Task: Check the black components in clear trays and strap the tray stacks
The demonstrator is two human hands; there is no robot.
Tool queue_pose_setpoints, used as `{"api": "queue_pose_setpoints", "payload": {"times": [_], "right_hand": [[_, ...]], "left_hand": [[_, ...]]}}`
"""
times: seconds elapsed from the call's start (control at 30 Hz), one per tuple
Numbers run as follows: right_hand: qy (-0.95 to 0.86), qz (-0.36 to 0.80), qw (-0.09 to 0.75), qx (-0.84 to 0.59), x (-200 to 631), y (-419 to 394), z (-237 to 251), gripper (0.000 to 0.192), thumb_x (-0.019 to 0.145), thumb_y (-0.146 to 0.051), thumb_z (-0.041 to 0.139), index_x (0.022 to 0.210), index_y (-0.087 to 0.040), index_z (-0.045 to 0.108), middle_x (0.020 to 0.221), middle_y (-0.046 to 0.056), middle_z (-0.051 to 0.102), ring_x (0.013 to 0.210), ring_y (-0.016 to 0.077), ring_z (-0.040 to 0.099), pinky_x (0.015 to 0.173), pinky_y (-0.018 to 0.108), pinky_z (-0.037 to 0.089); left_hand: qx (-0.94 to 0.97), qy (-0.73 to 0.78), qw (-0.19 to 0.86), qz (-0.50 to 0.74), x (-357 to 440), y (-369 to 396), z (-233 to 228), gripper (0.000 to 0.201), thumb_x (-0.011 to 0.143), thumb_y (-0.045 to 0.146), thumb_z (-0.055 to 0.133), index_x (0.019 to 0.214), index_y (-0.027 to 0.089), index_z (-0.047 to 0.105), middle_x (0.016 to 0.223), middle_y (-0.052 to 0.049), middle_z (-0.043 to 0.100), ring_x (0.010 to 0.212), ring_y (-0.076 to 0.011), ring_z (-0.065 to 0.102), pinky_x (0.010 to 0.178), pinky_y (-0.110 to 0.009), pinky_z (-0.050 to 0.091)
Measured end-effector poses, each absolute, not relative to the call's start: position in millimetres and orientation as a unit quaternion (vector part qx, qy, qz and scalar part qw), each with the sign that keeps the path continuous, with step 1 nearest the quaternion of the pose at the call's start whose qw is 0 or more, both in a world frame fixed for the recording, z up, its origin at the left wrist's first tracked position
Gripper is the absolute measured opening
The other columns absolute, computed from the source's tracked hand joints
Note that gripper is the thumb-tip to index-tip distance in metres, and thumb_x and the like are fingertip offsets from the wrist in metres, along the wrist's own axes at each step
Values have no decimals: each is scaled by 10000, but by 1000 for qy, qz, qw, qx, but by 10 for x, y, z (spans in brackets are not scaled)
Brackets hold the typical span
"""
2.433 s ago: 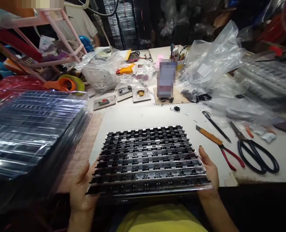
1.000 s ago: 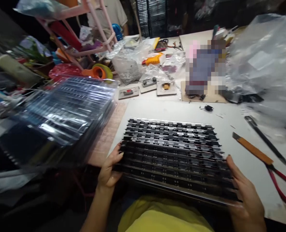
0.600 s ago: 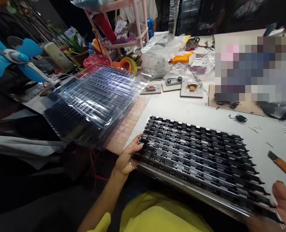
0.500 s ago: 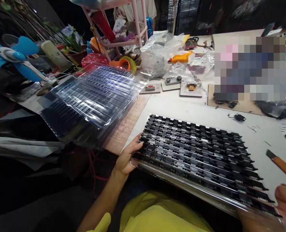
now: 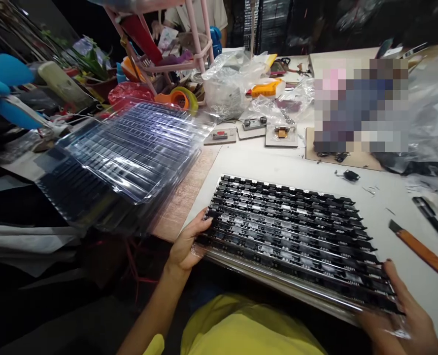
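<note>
A clear plastic tray point(image 5: 278, 276) filled with rows of small black parts point(image 5: 281, 222) spans the space between my two hands at the table's front edge. My left hand point(image 5: 189, 239) grips its left end, thumb over the rim and fingers partly hidden beneath. At the right end, my right hand point(image 5: 407, 305) closes round the near corner, its thumb along the side; the lower fingers are blurred. Several trays appear stacked under the top one, though I cannot make out how many.
Clear trays point(image 5: 130, 153) lie piled at the left. Behind stand small fixture blocks point(image 5: 281, 134), plastic bags point(image 5: 226, 88) and a pink rack point(image 5: 200, 49). An orange-handled knife point(image 5: 425, 251) and a black pen point(image 5: 435, 217) lie at the right. A blue fan point(image 5: 10, 88) stands far left.
My right hand has come in against the tray's right end, its thumb now along the side. The view has shifted slightly, so the surroundings sit further left.
</note>
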State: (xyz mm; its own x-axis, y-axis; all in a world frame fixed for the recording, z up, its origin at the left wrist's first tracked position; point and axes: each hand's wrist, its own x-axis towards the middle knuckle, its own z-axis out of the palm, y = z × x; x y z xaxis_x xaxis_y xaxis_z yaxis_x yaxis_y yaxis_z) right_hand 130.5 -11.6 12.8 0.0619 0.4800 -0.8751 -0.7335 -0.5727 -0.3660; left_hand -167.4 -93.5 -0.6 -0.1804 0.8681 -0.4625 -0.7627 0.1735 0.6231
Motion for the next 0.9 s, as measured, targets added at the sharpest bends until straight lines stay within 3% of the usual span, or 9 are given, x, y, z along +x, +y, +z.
{"api": "queue_pose_setpoints", "payload": {"times": [0.1,0.2,0.43,0.57,0.77,0.9], "right_hand": [[120,678,466,-555,1320,-78,117,270,911,-314,468,1114,-336,645,1010,-64,697,808,179,698,1033,351,459],[107,702,469,-525,1384,-74,34,270,918,-290,445,1064,-318,671,972,-47,713,779,190,703,1014,422,461],[-26,792,458,-403,1440,-115,-75,184,824,-354,615,947,-264,719,953,7,727,1001,228,649,1033,451,413],[-36,811,446,-377,1418,-85,-60,242,856,-387,562,970,-232,708,1014,32,713,1081,230,608,1037,456,397],[-7,781,518,-349,1445,-64,-84,258,898,-332,466,957,-232,697,1036,17,707,1105,210,591,1058,452,373],[46,780,522,-342,1448,-66,-57,333,927,-338,399,906,-211,706,957,25,723,1087,211,599,1052,453,381]], "left_hand": [[58,433,636,636,-1671,-940,2,420,842,99,524,1254,178,520,1137,-59,665,1042,-229,629,969,-370,468],[53,442,631,635,-1674,-943,3,425,838,97,538,1253,189,529,1130,-57,671,1016,-220,642,948,-351,487],[-1,506,598,621,-1711,-922,5,450,819,60,546,1241,214,561,1065,-40,702,948,-203,671,875,-297,538],[-71,518,572,632,-1759,-905,-12,503,808,11,466,1256,227,543,998,-31,723,876,-171,691,801,-252,562],[-51,406,555,724,-1620,-907,-10,535,806,204,512,1335,254,457,1130,-61,678,954,-217,670,811,-321,567],[-55,445,519,728,-1493,-890,-9,554,814,78,457,1337,261,461,1130,-46,678,1016,-204,645,852,-300,550]]}}
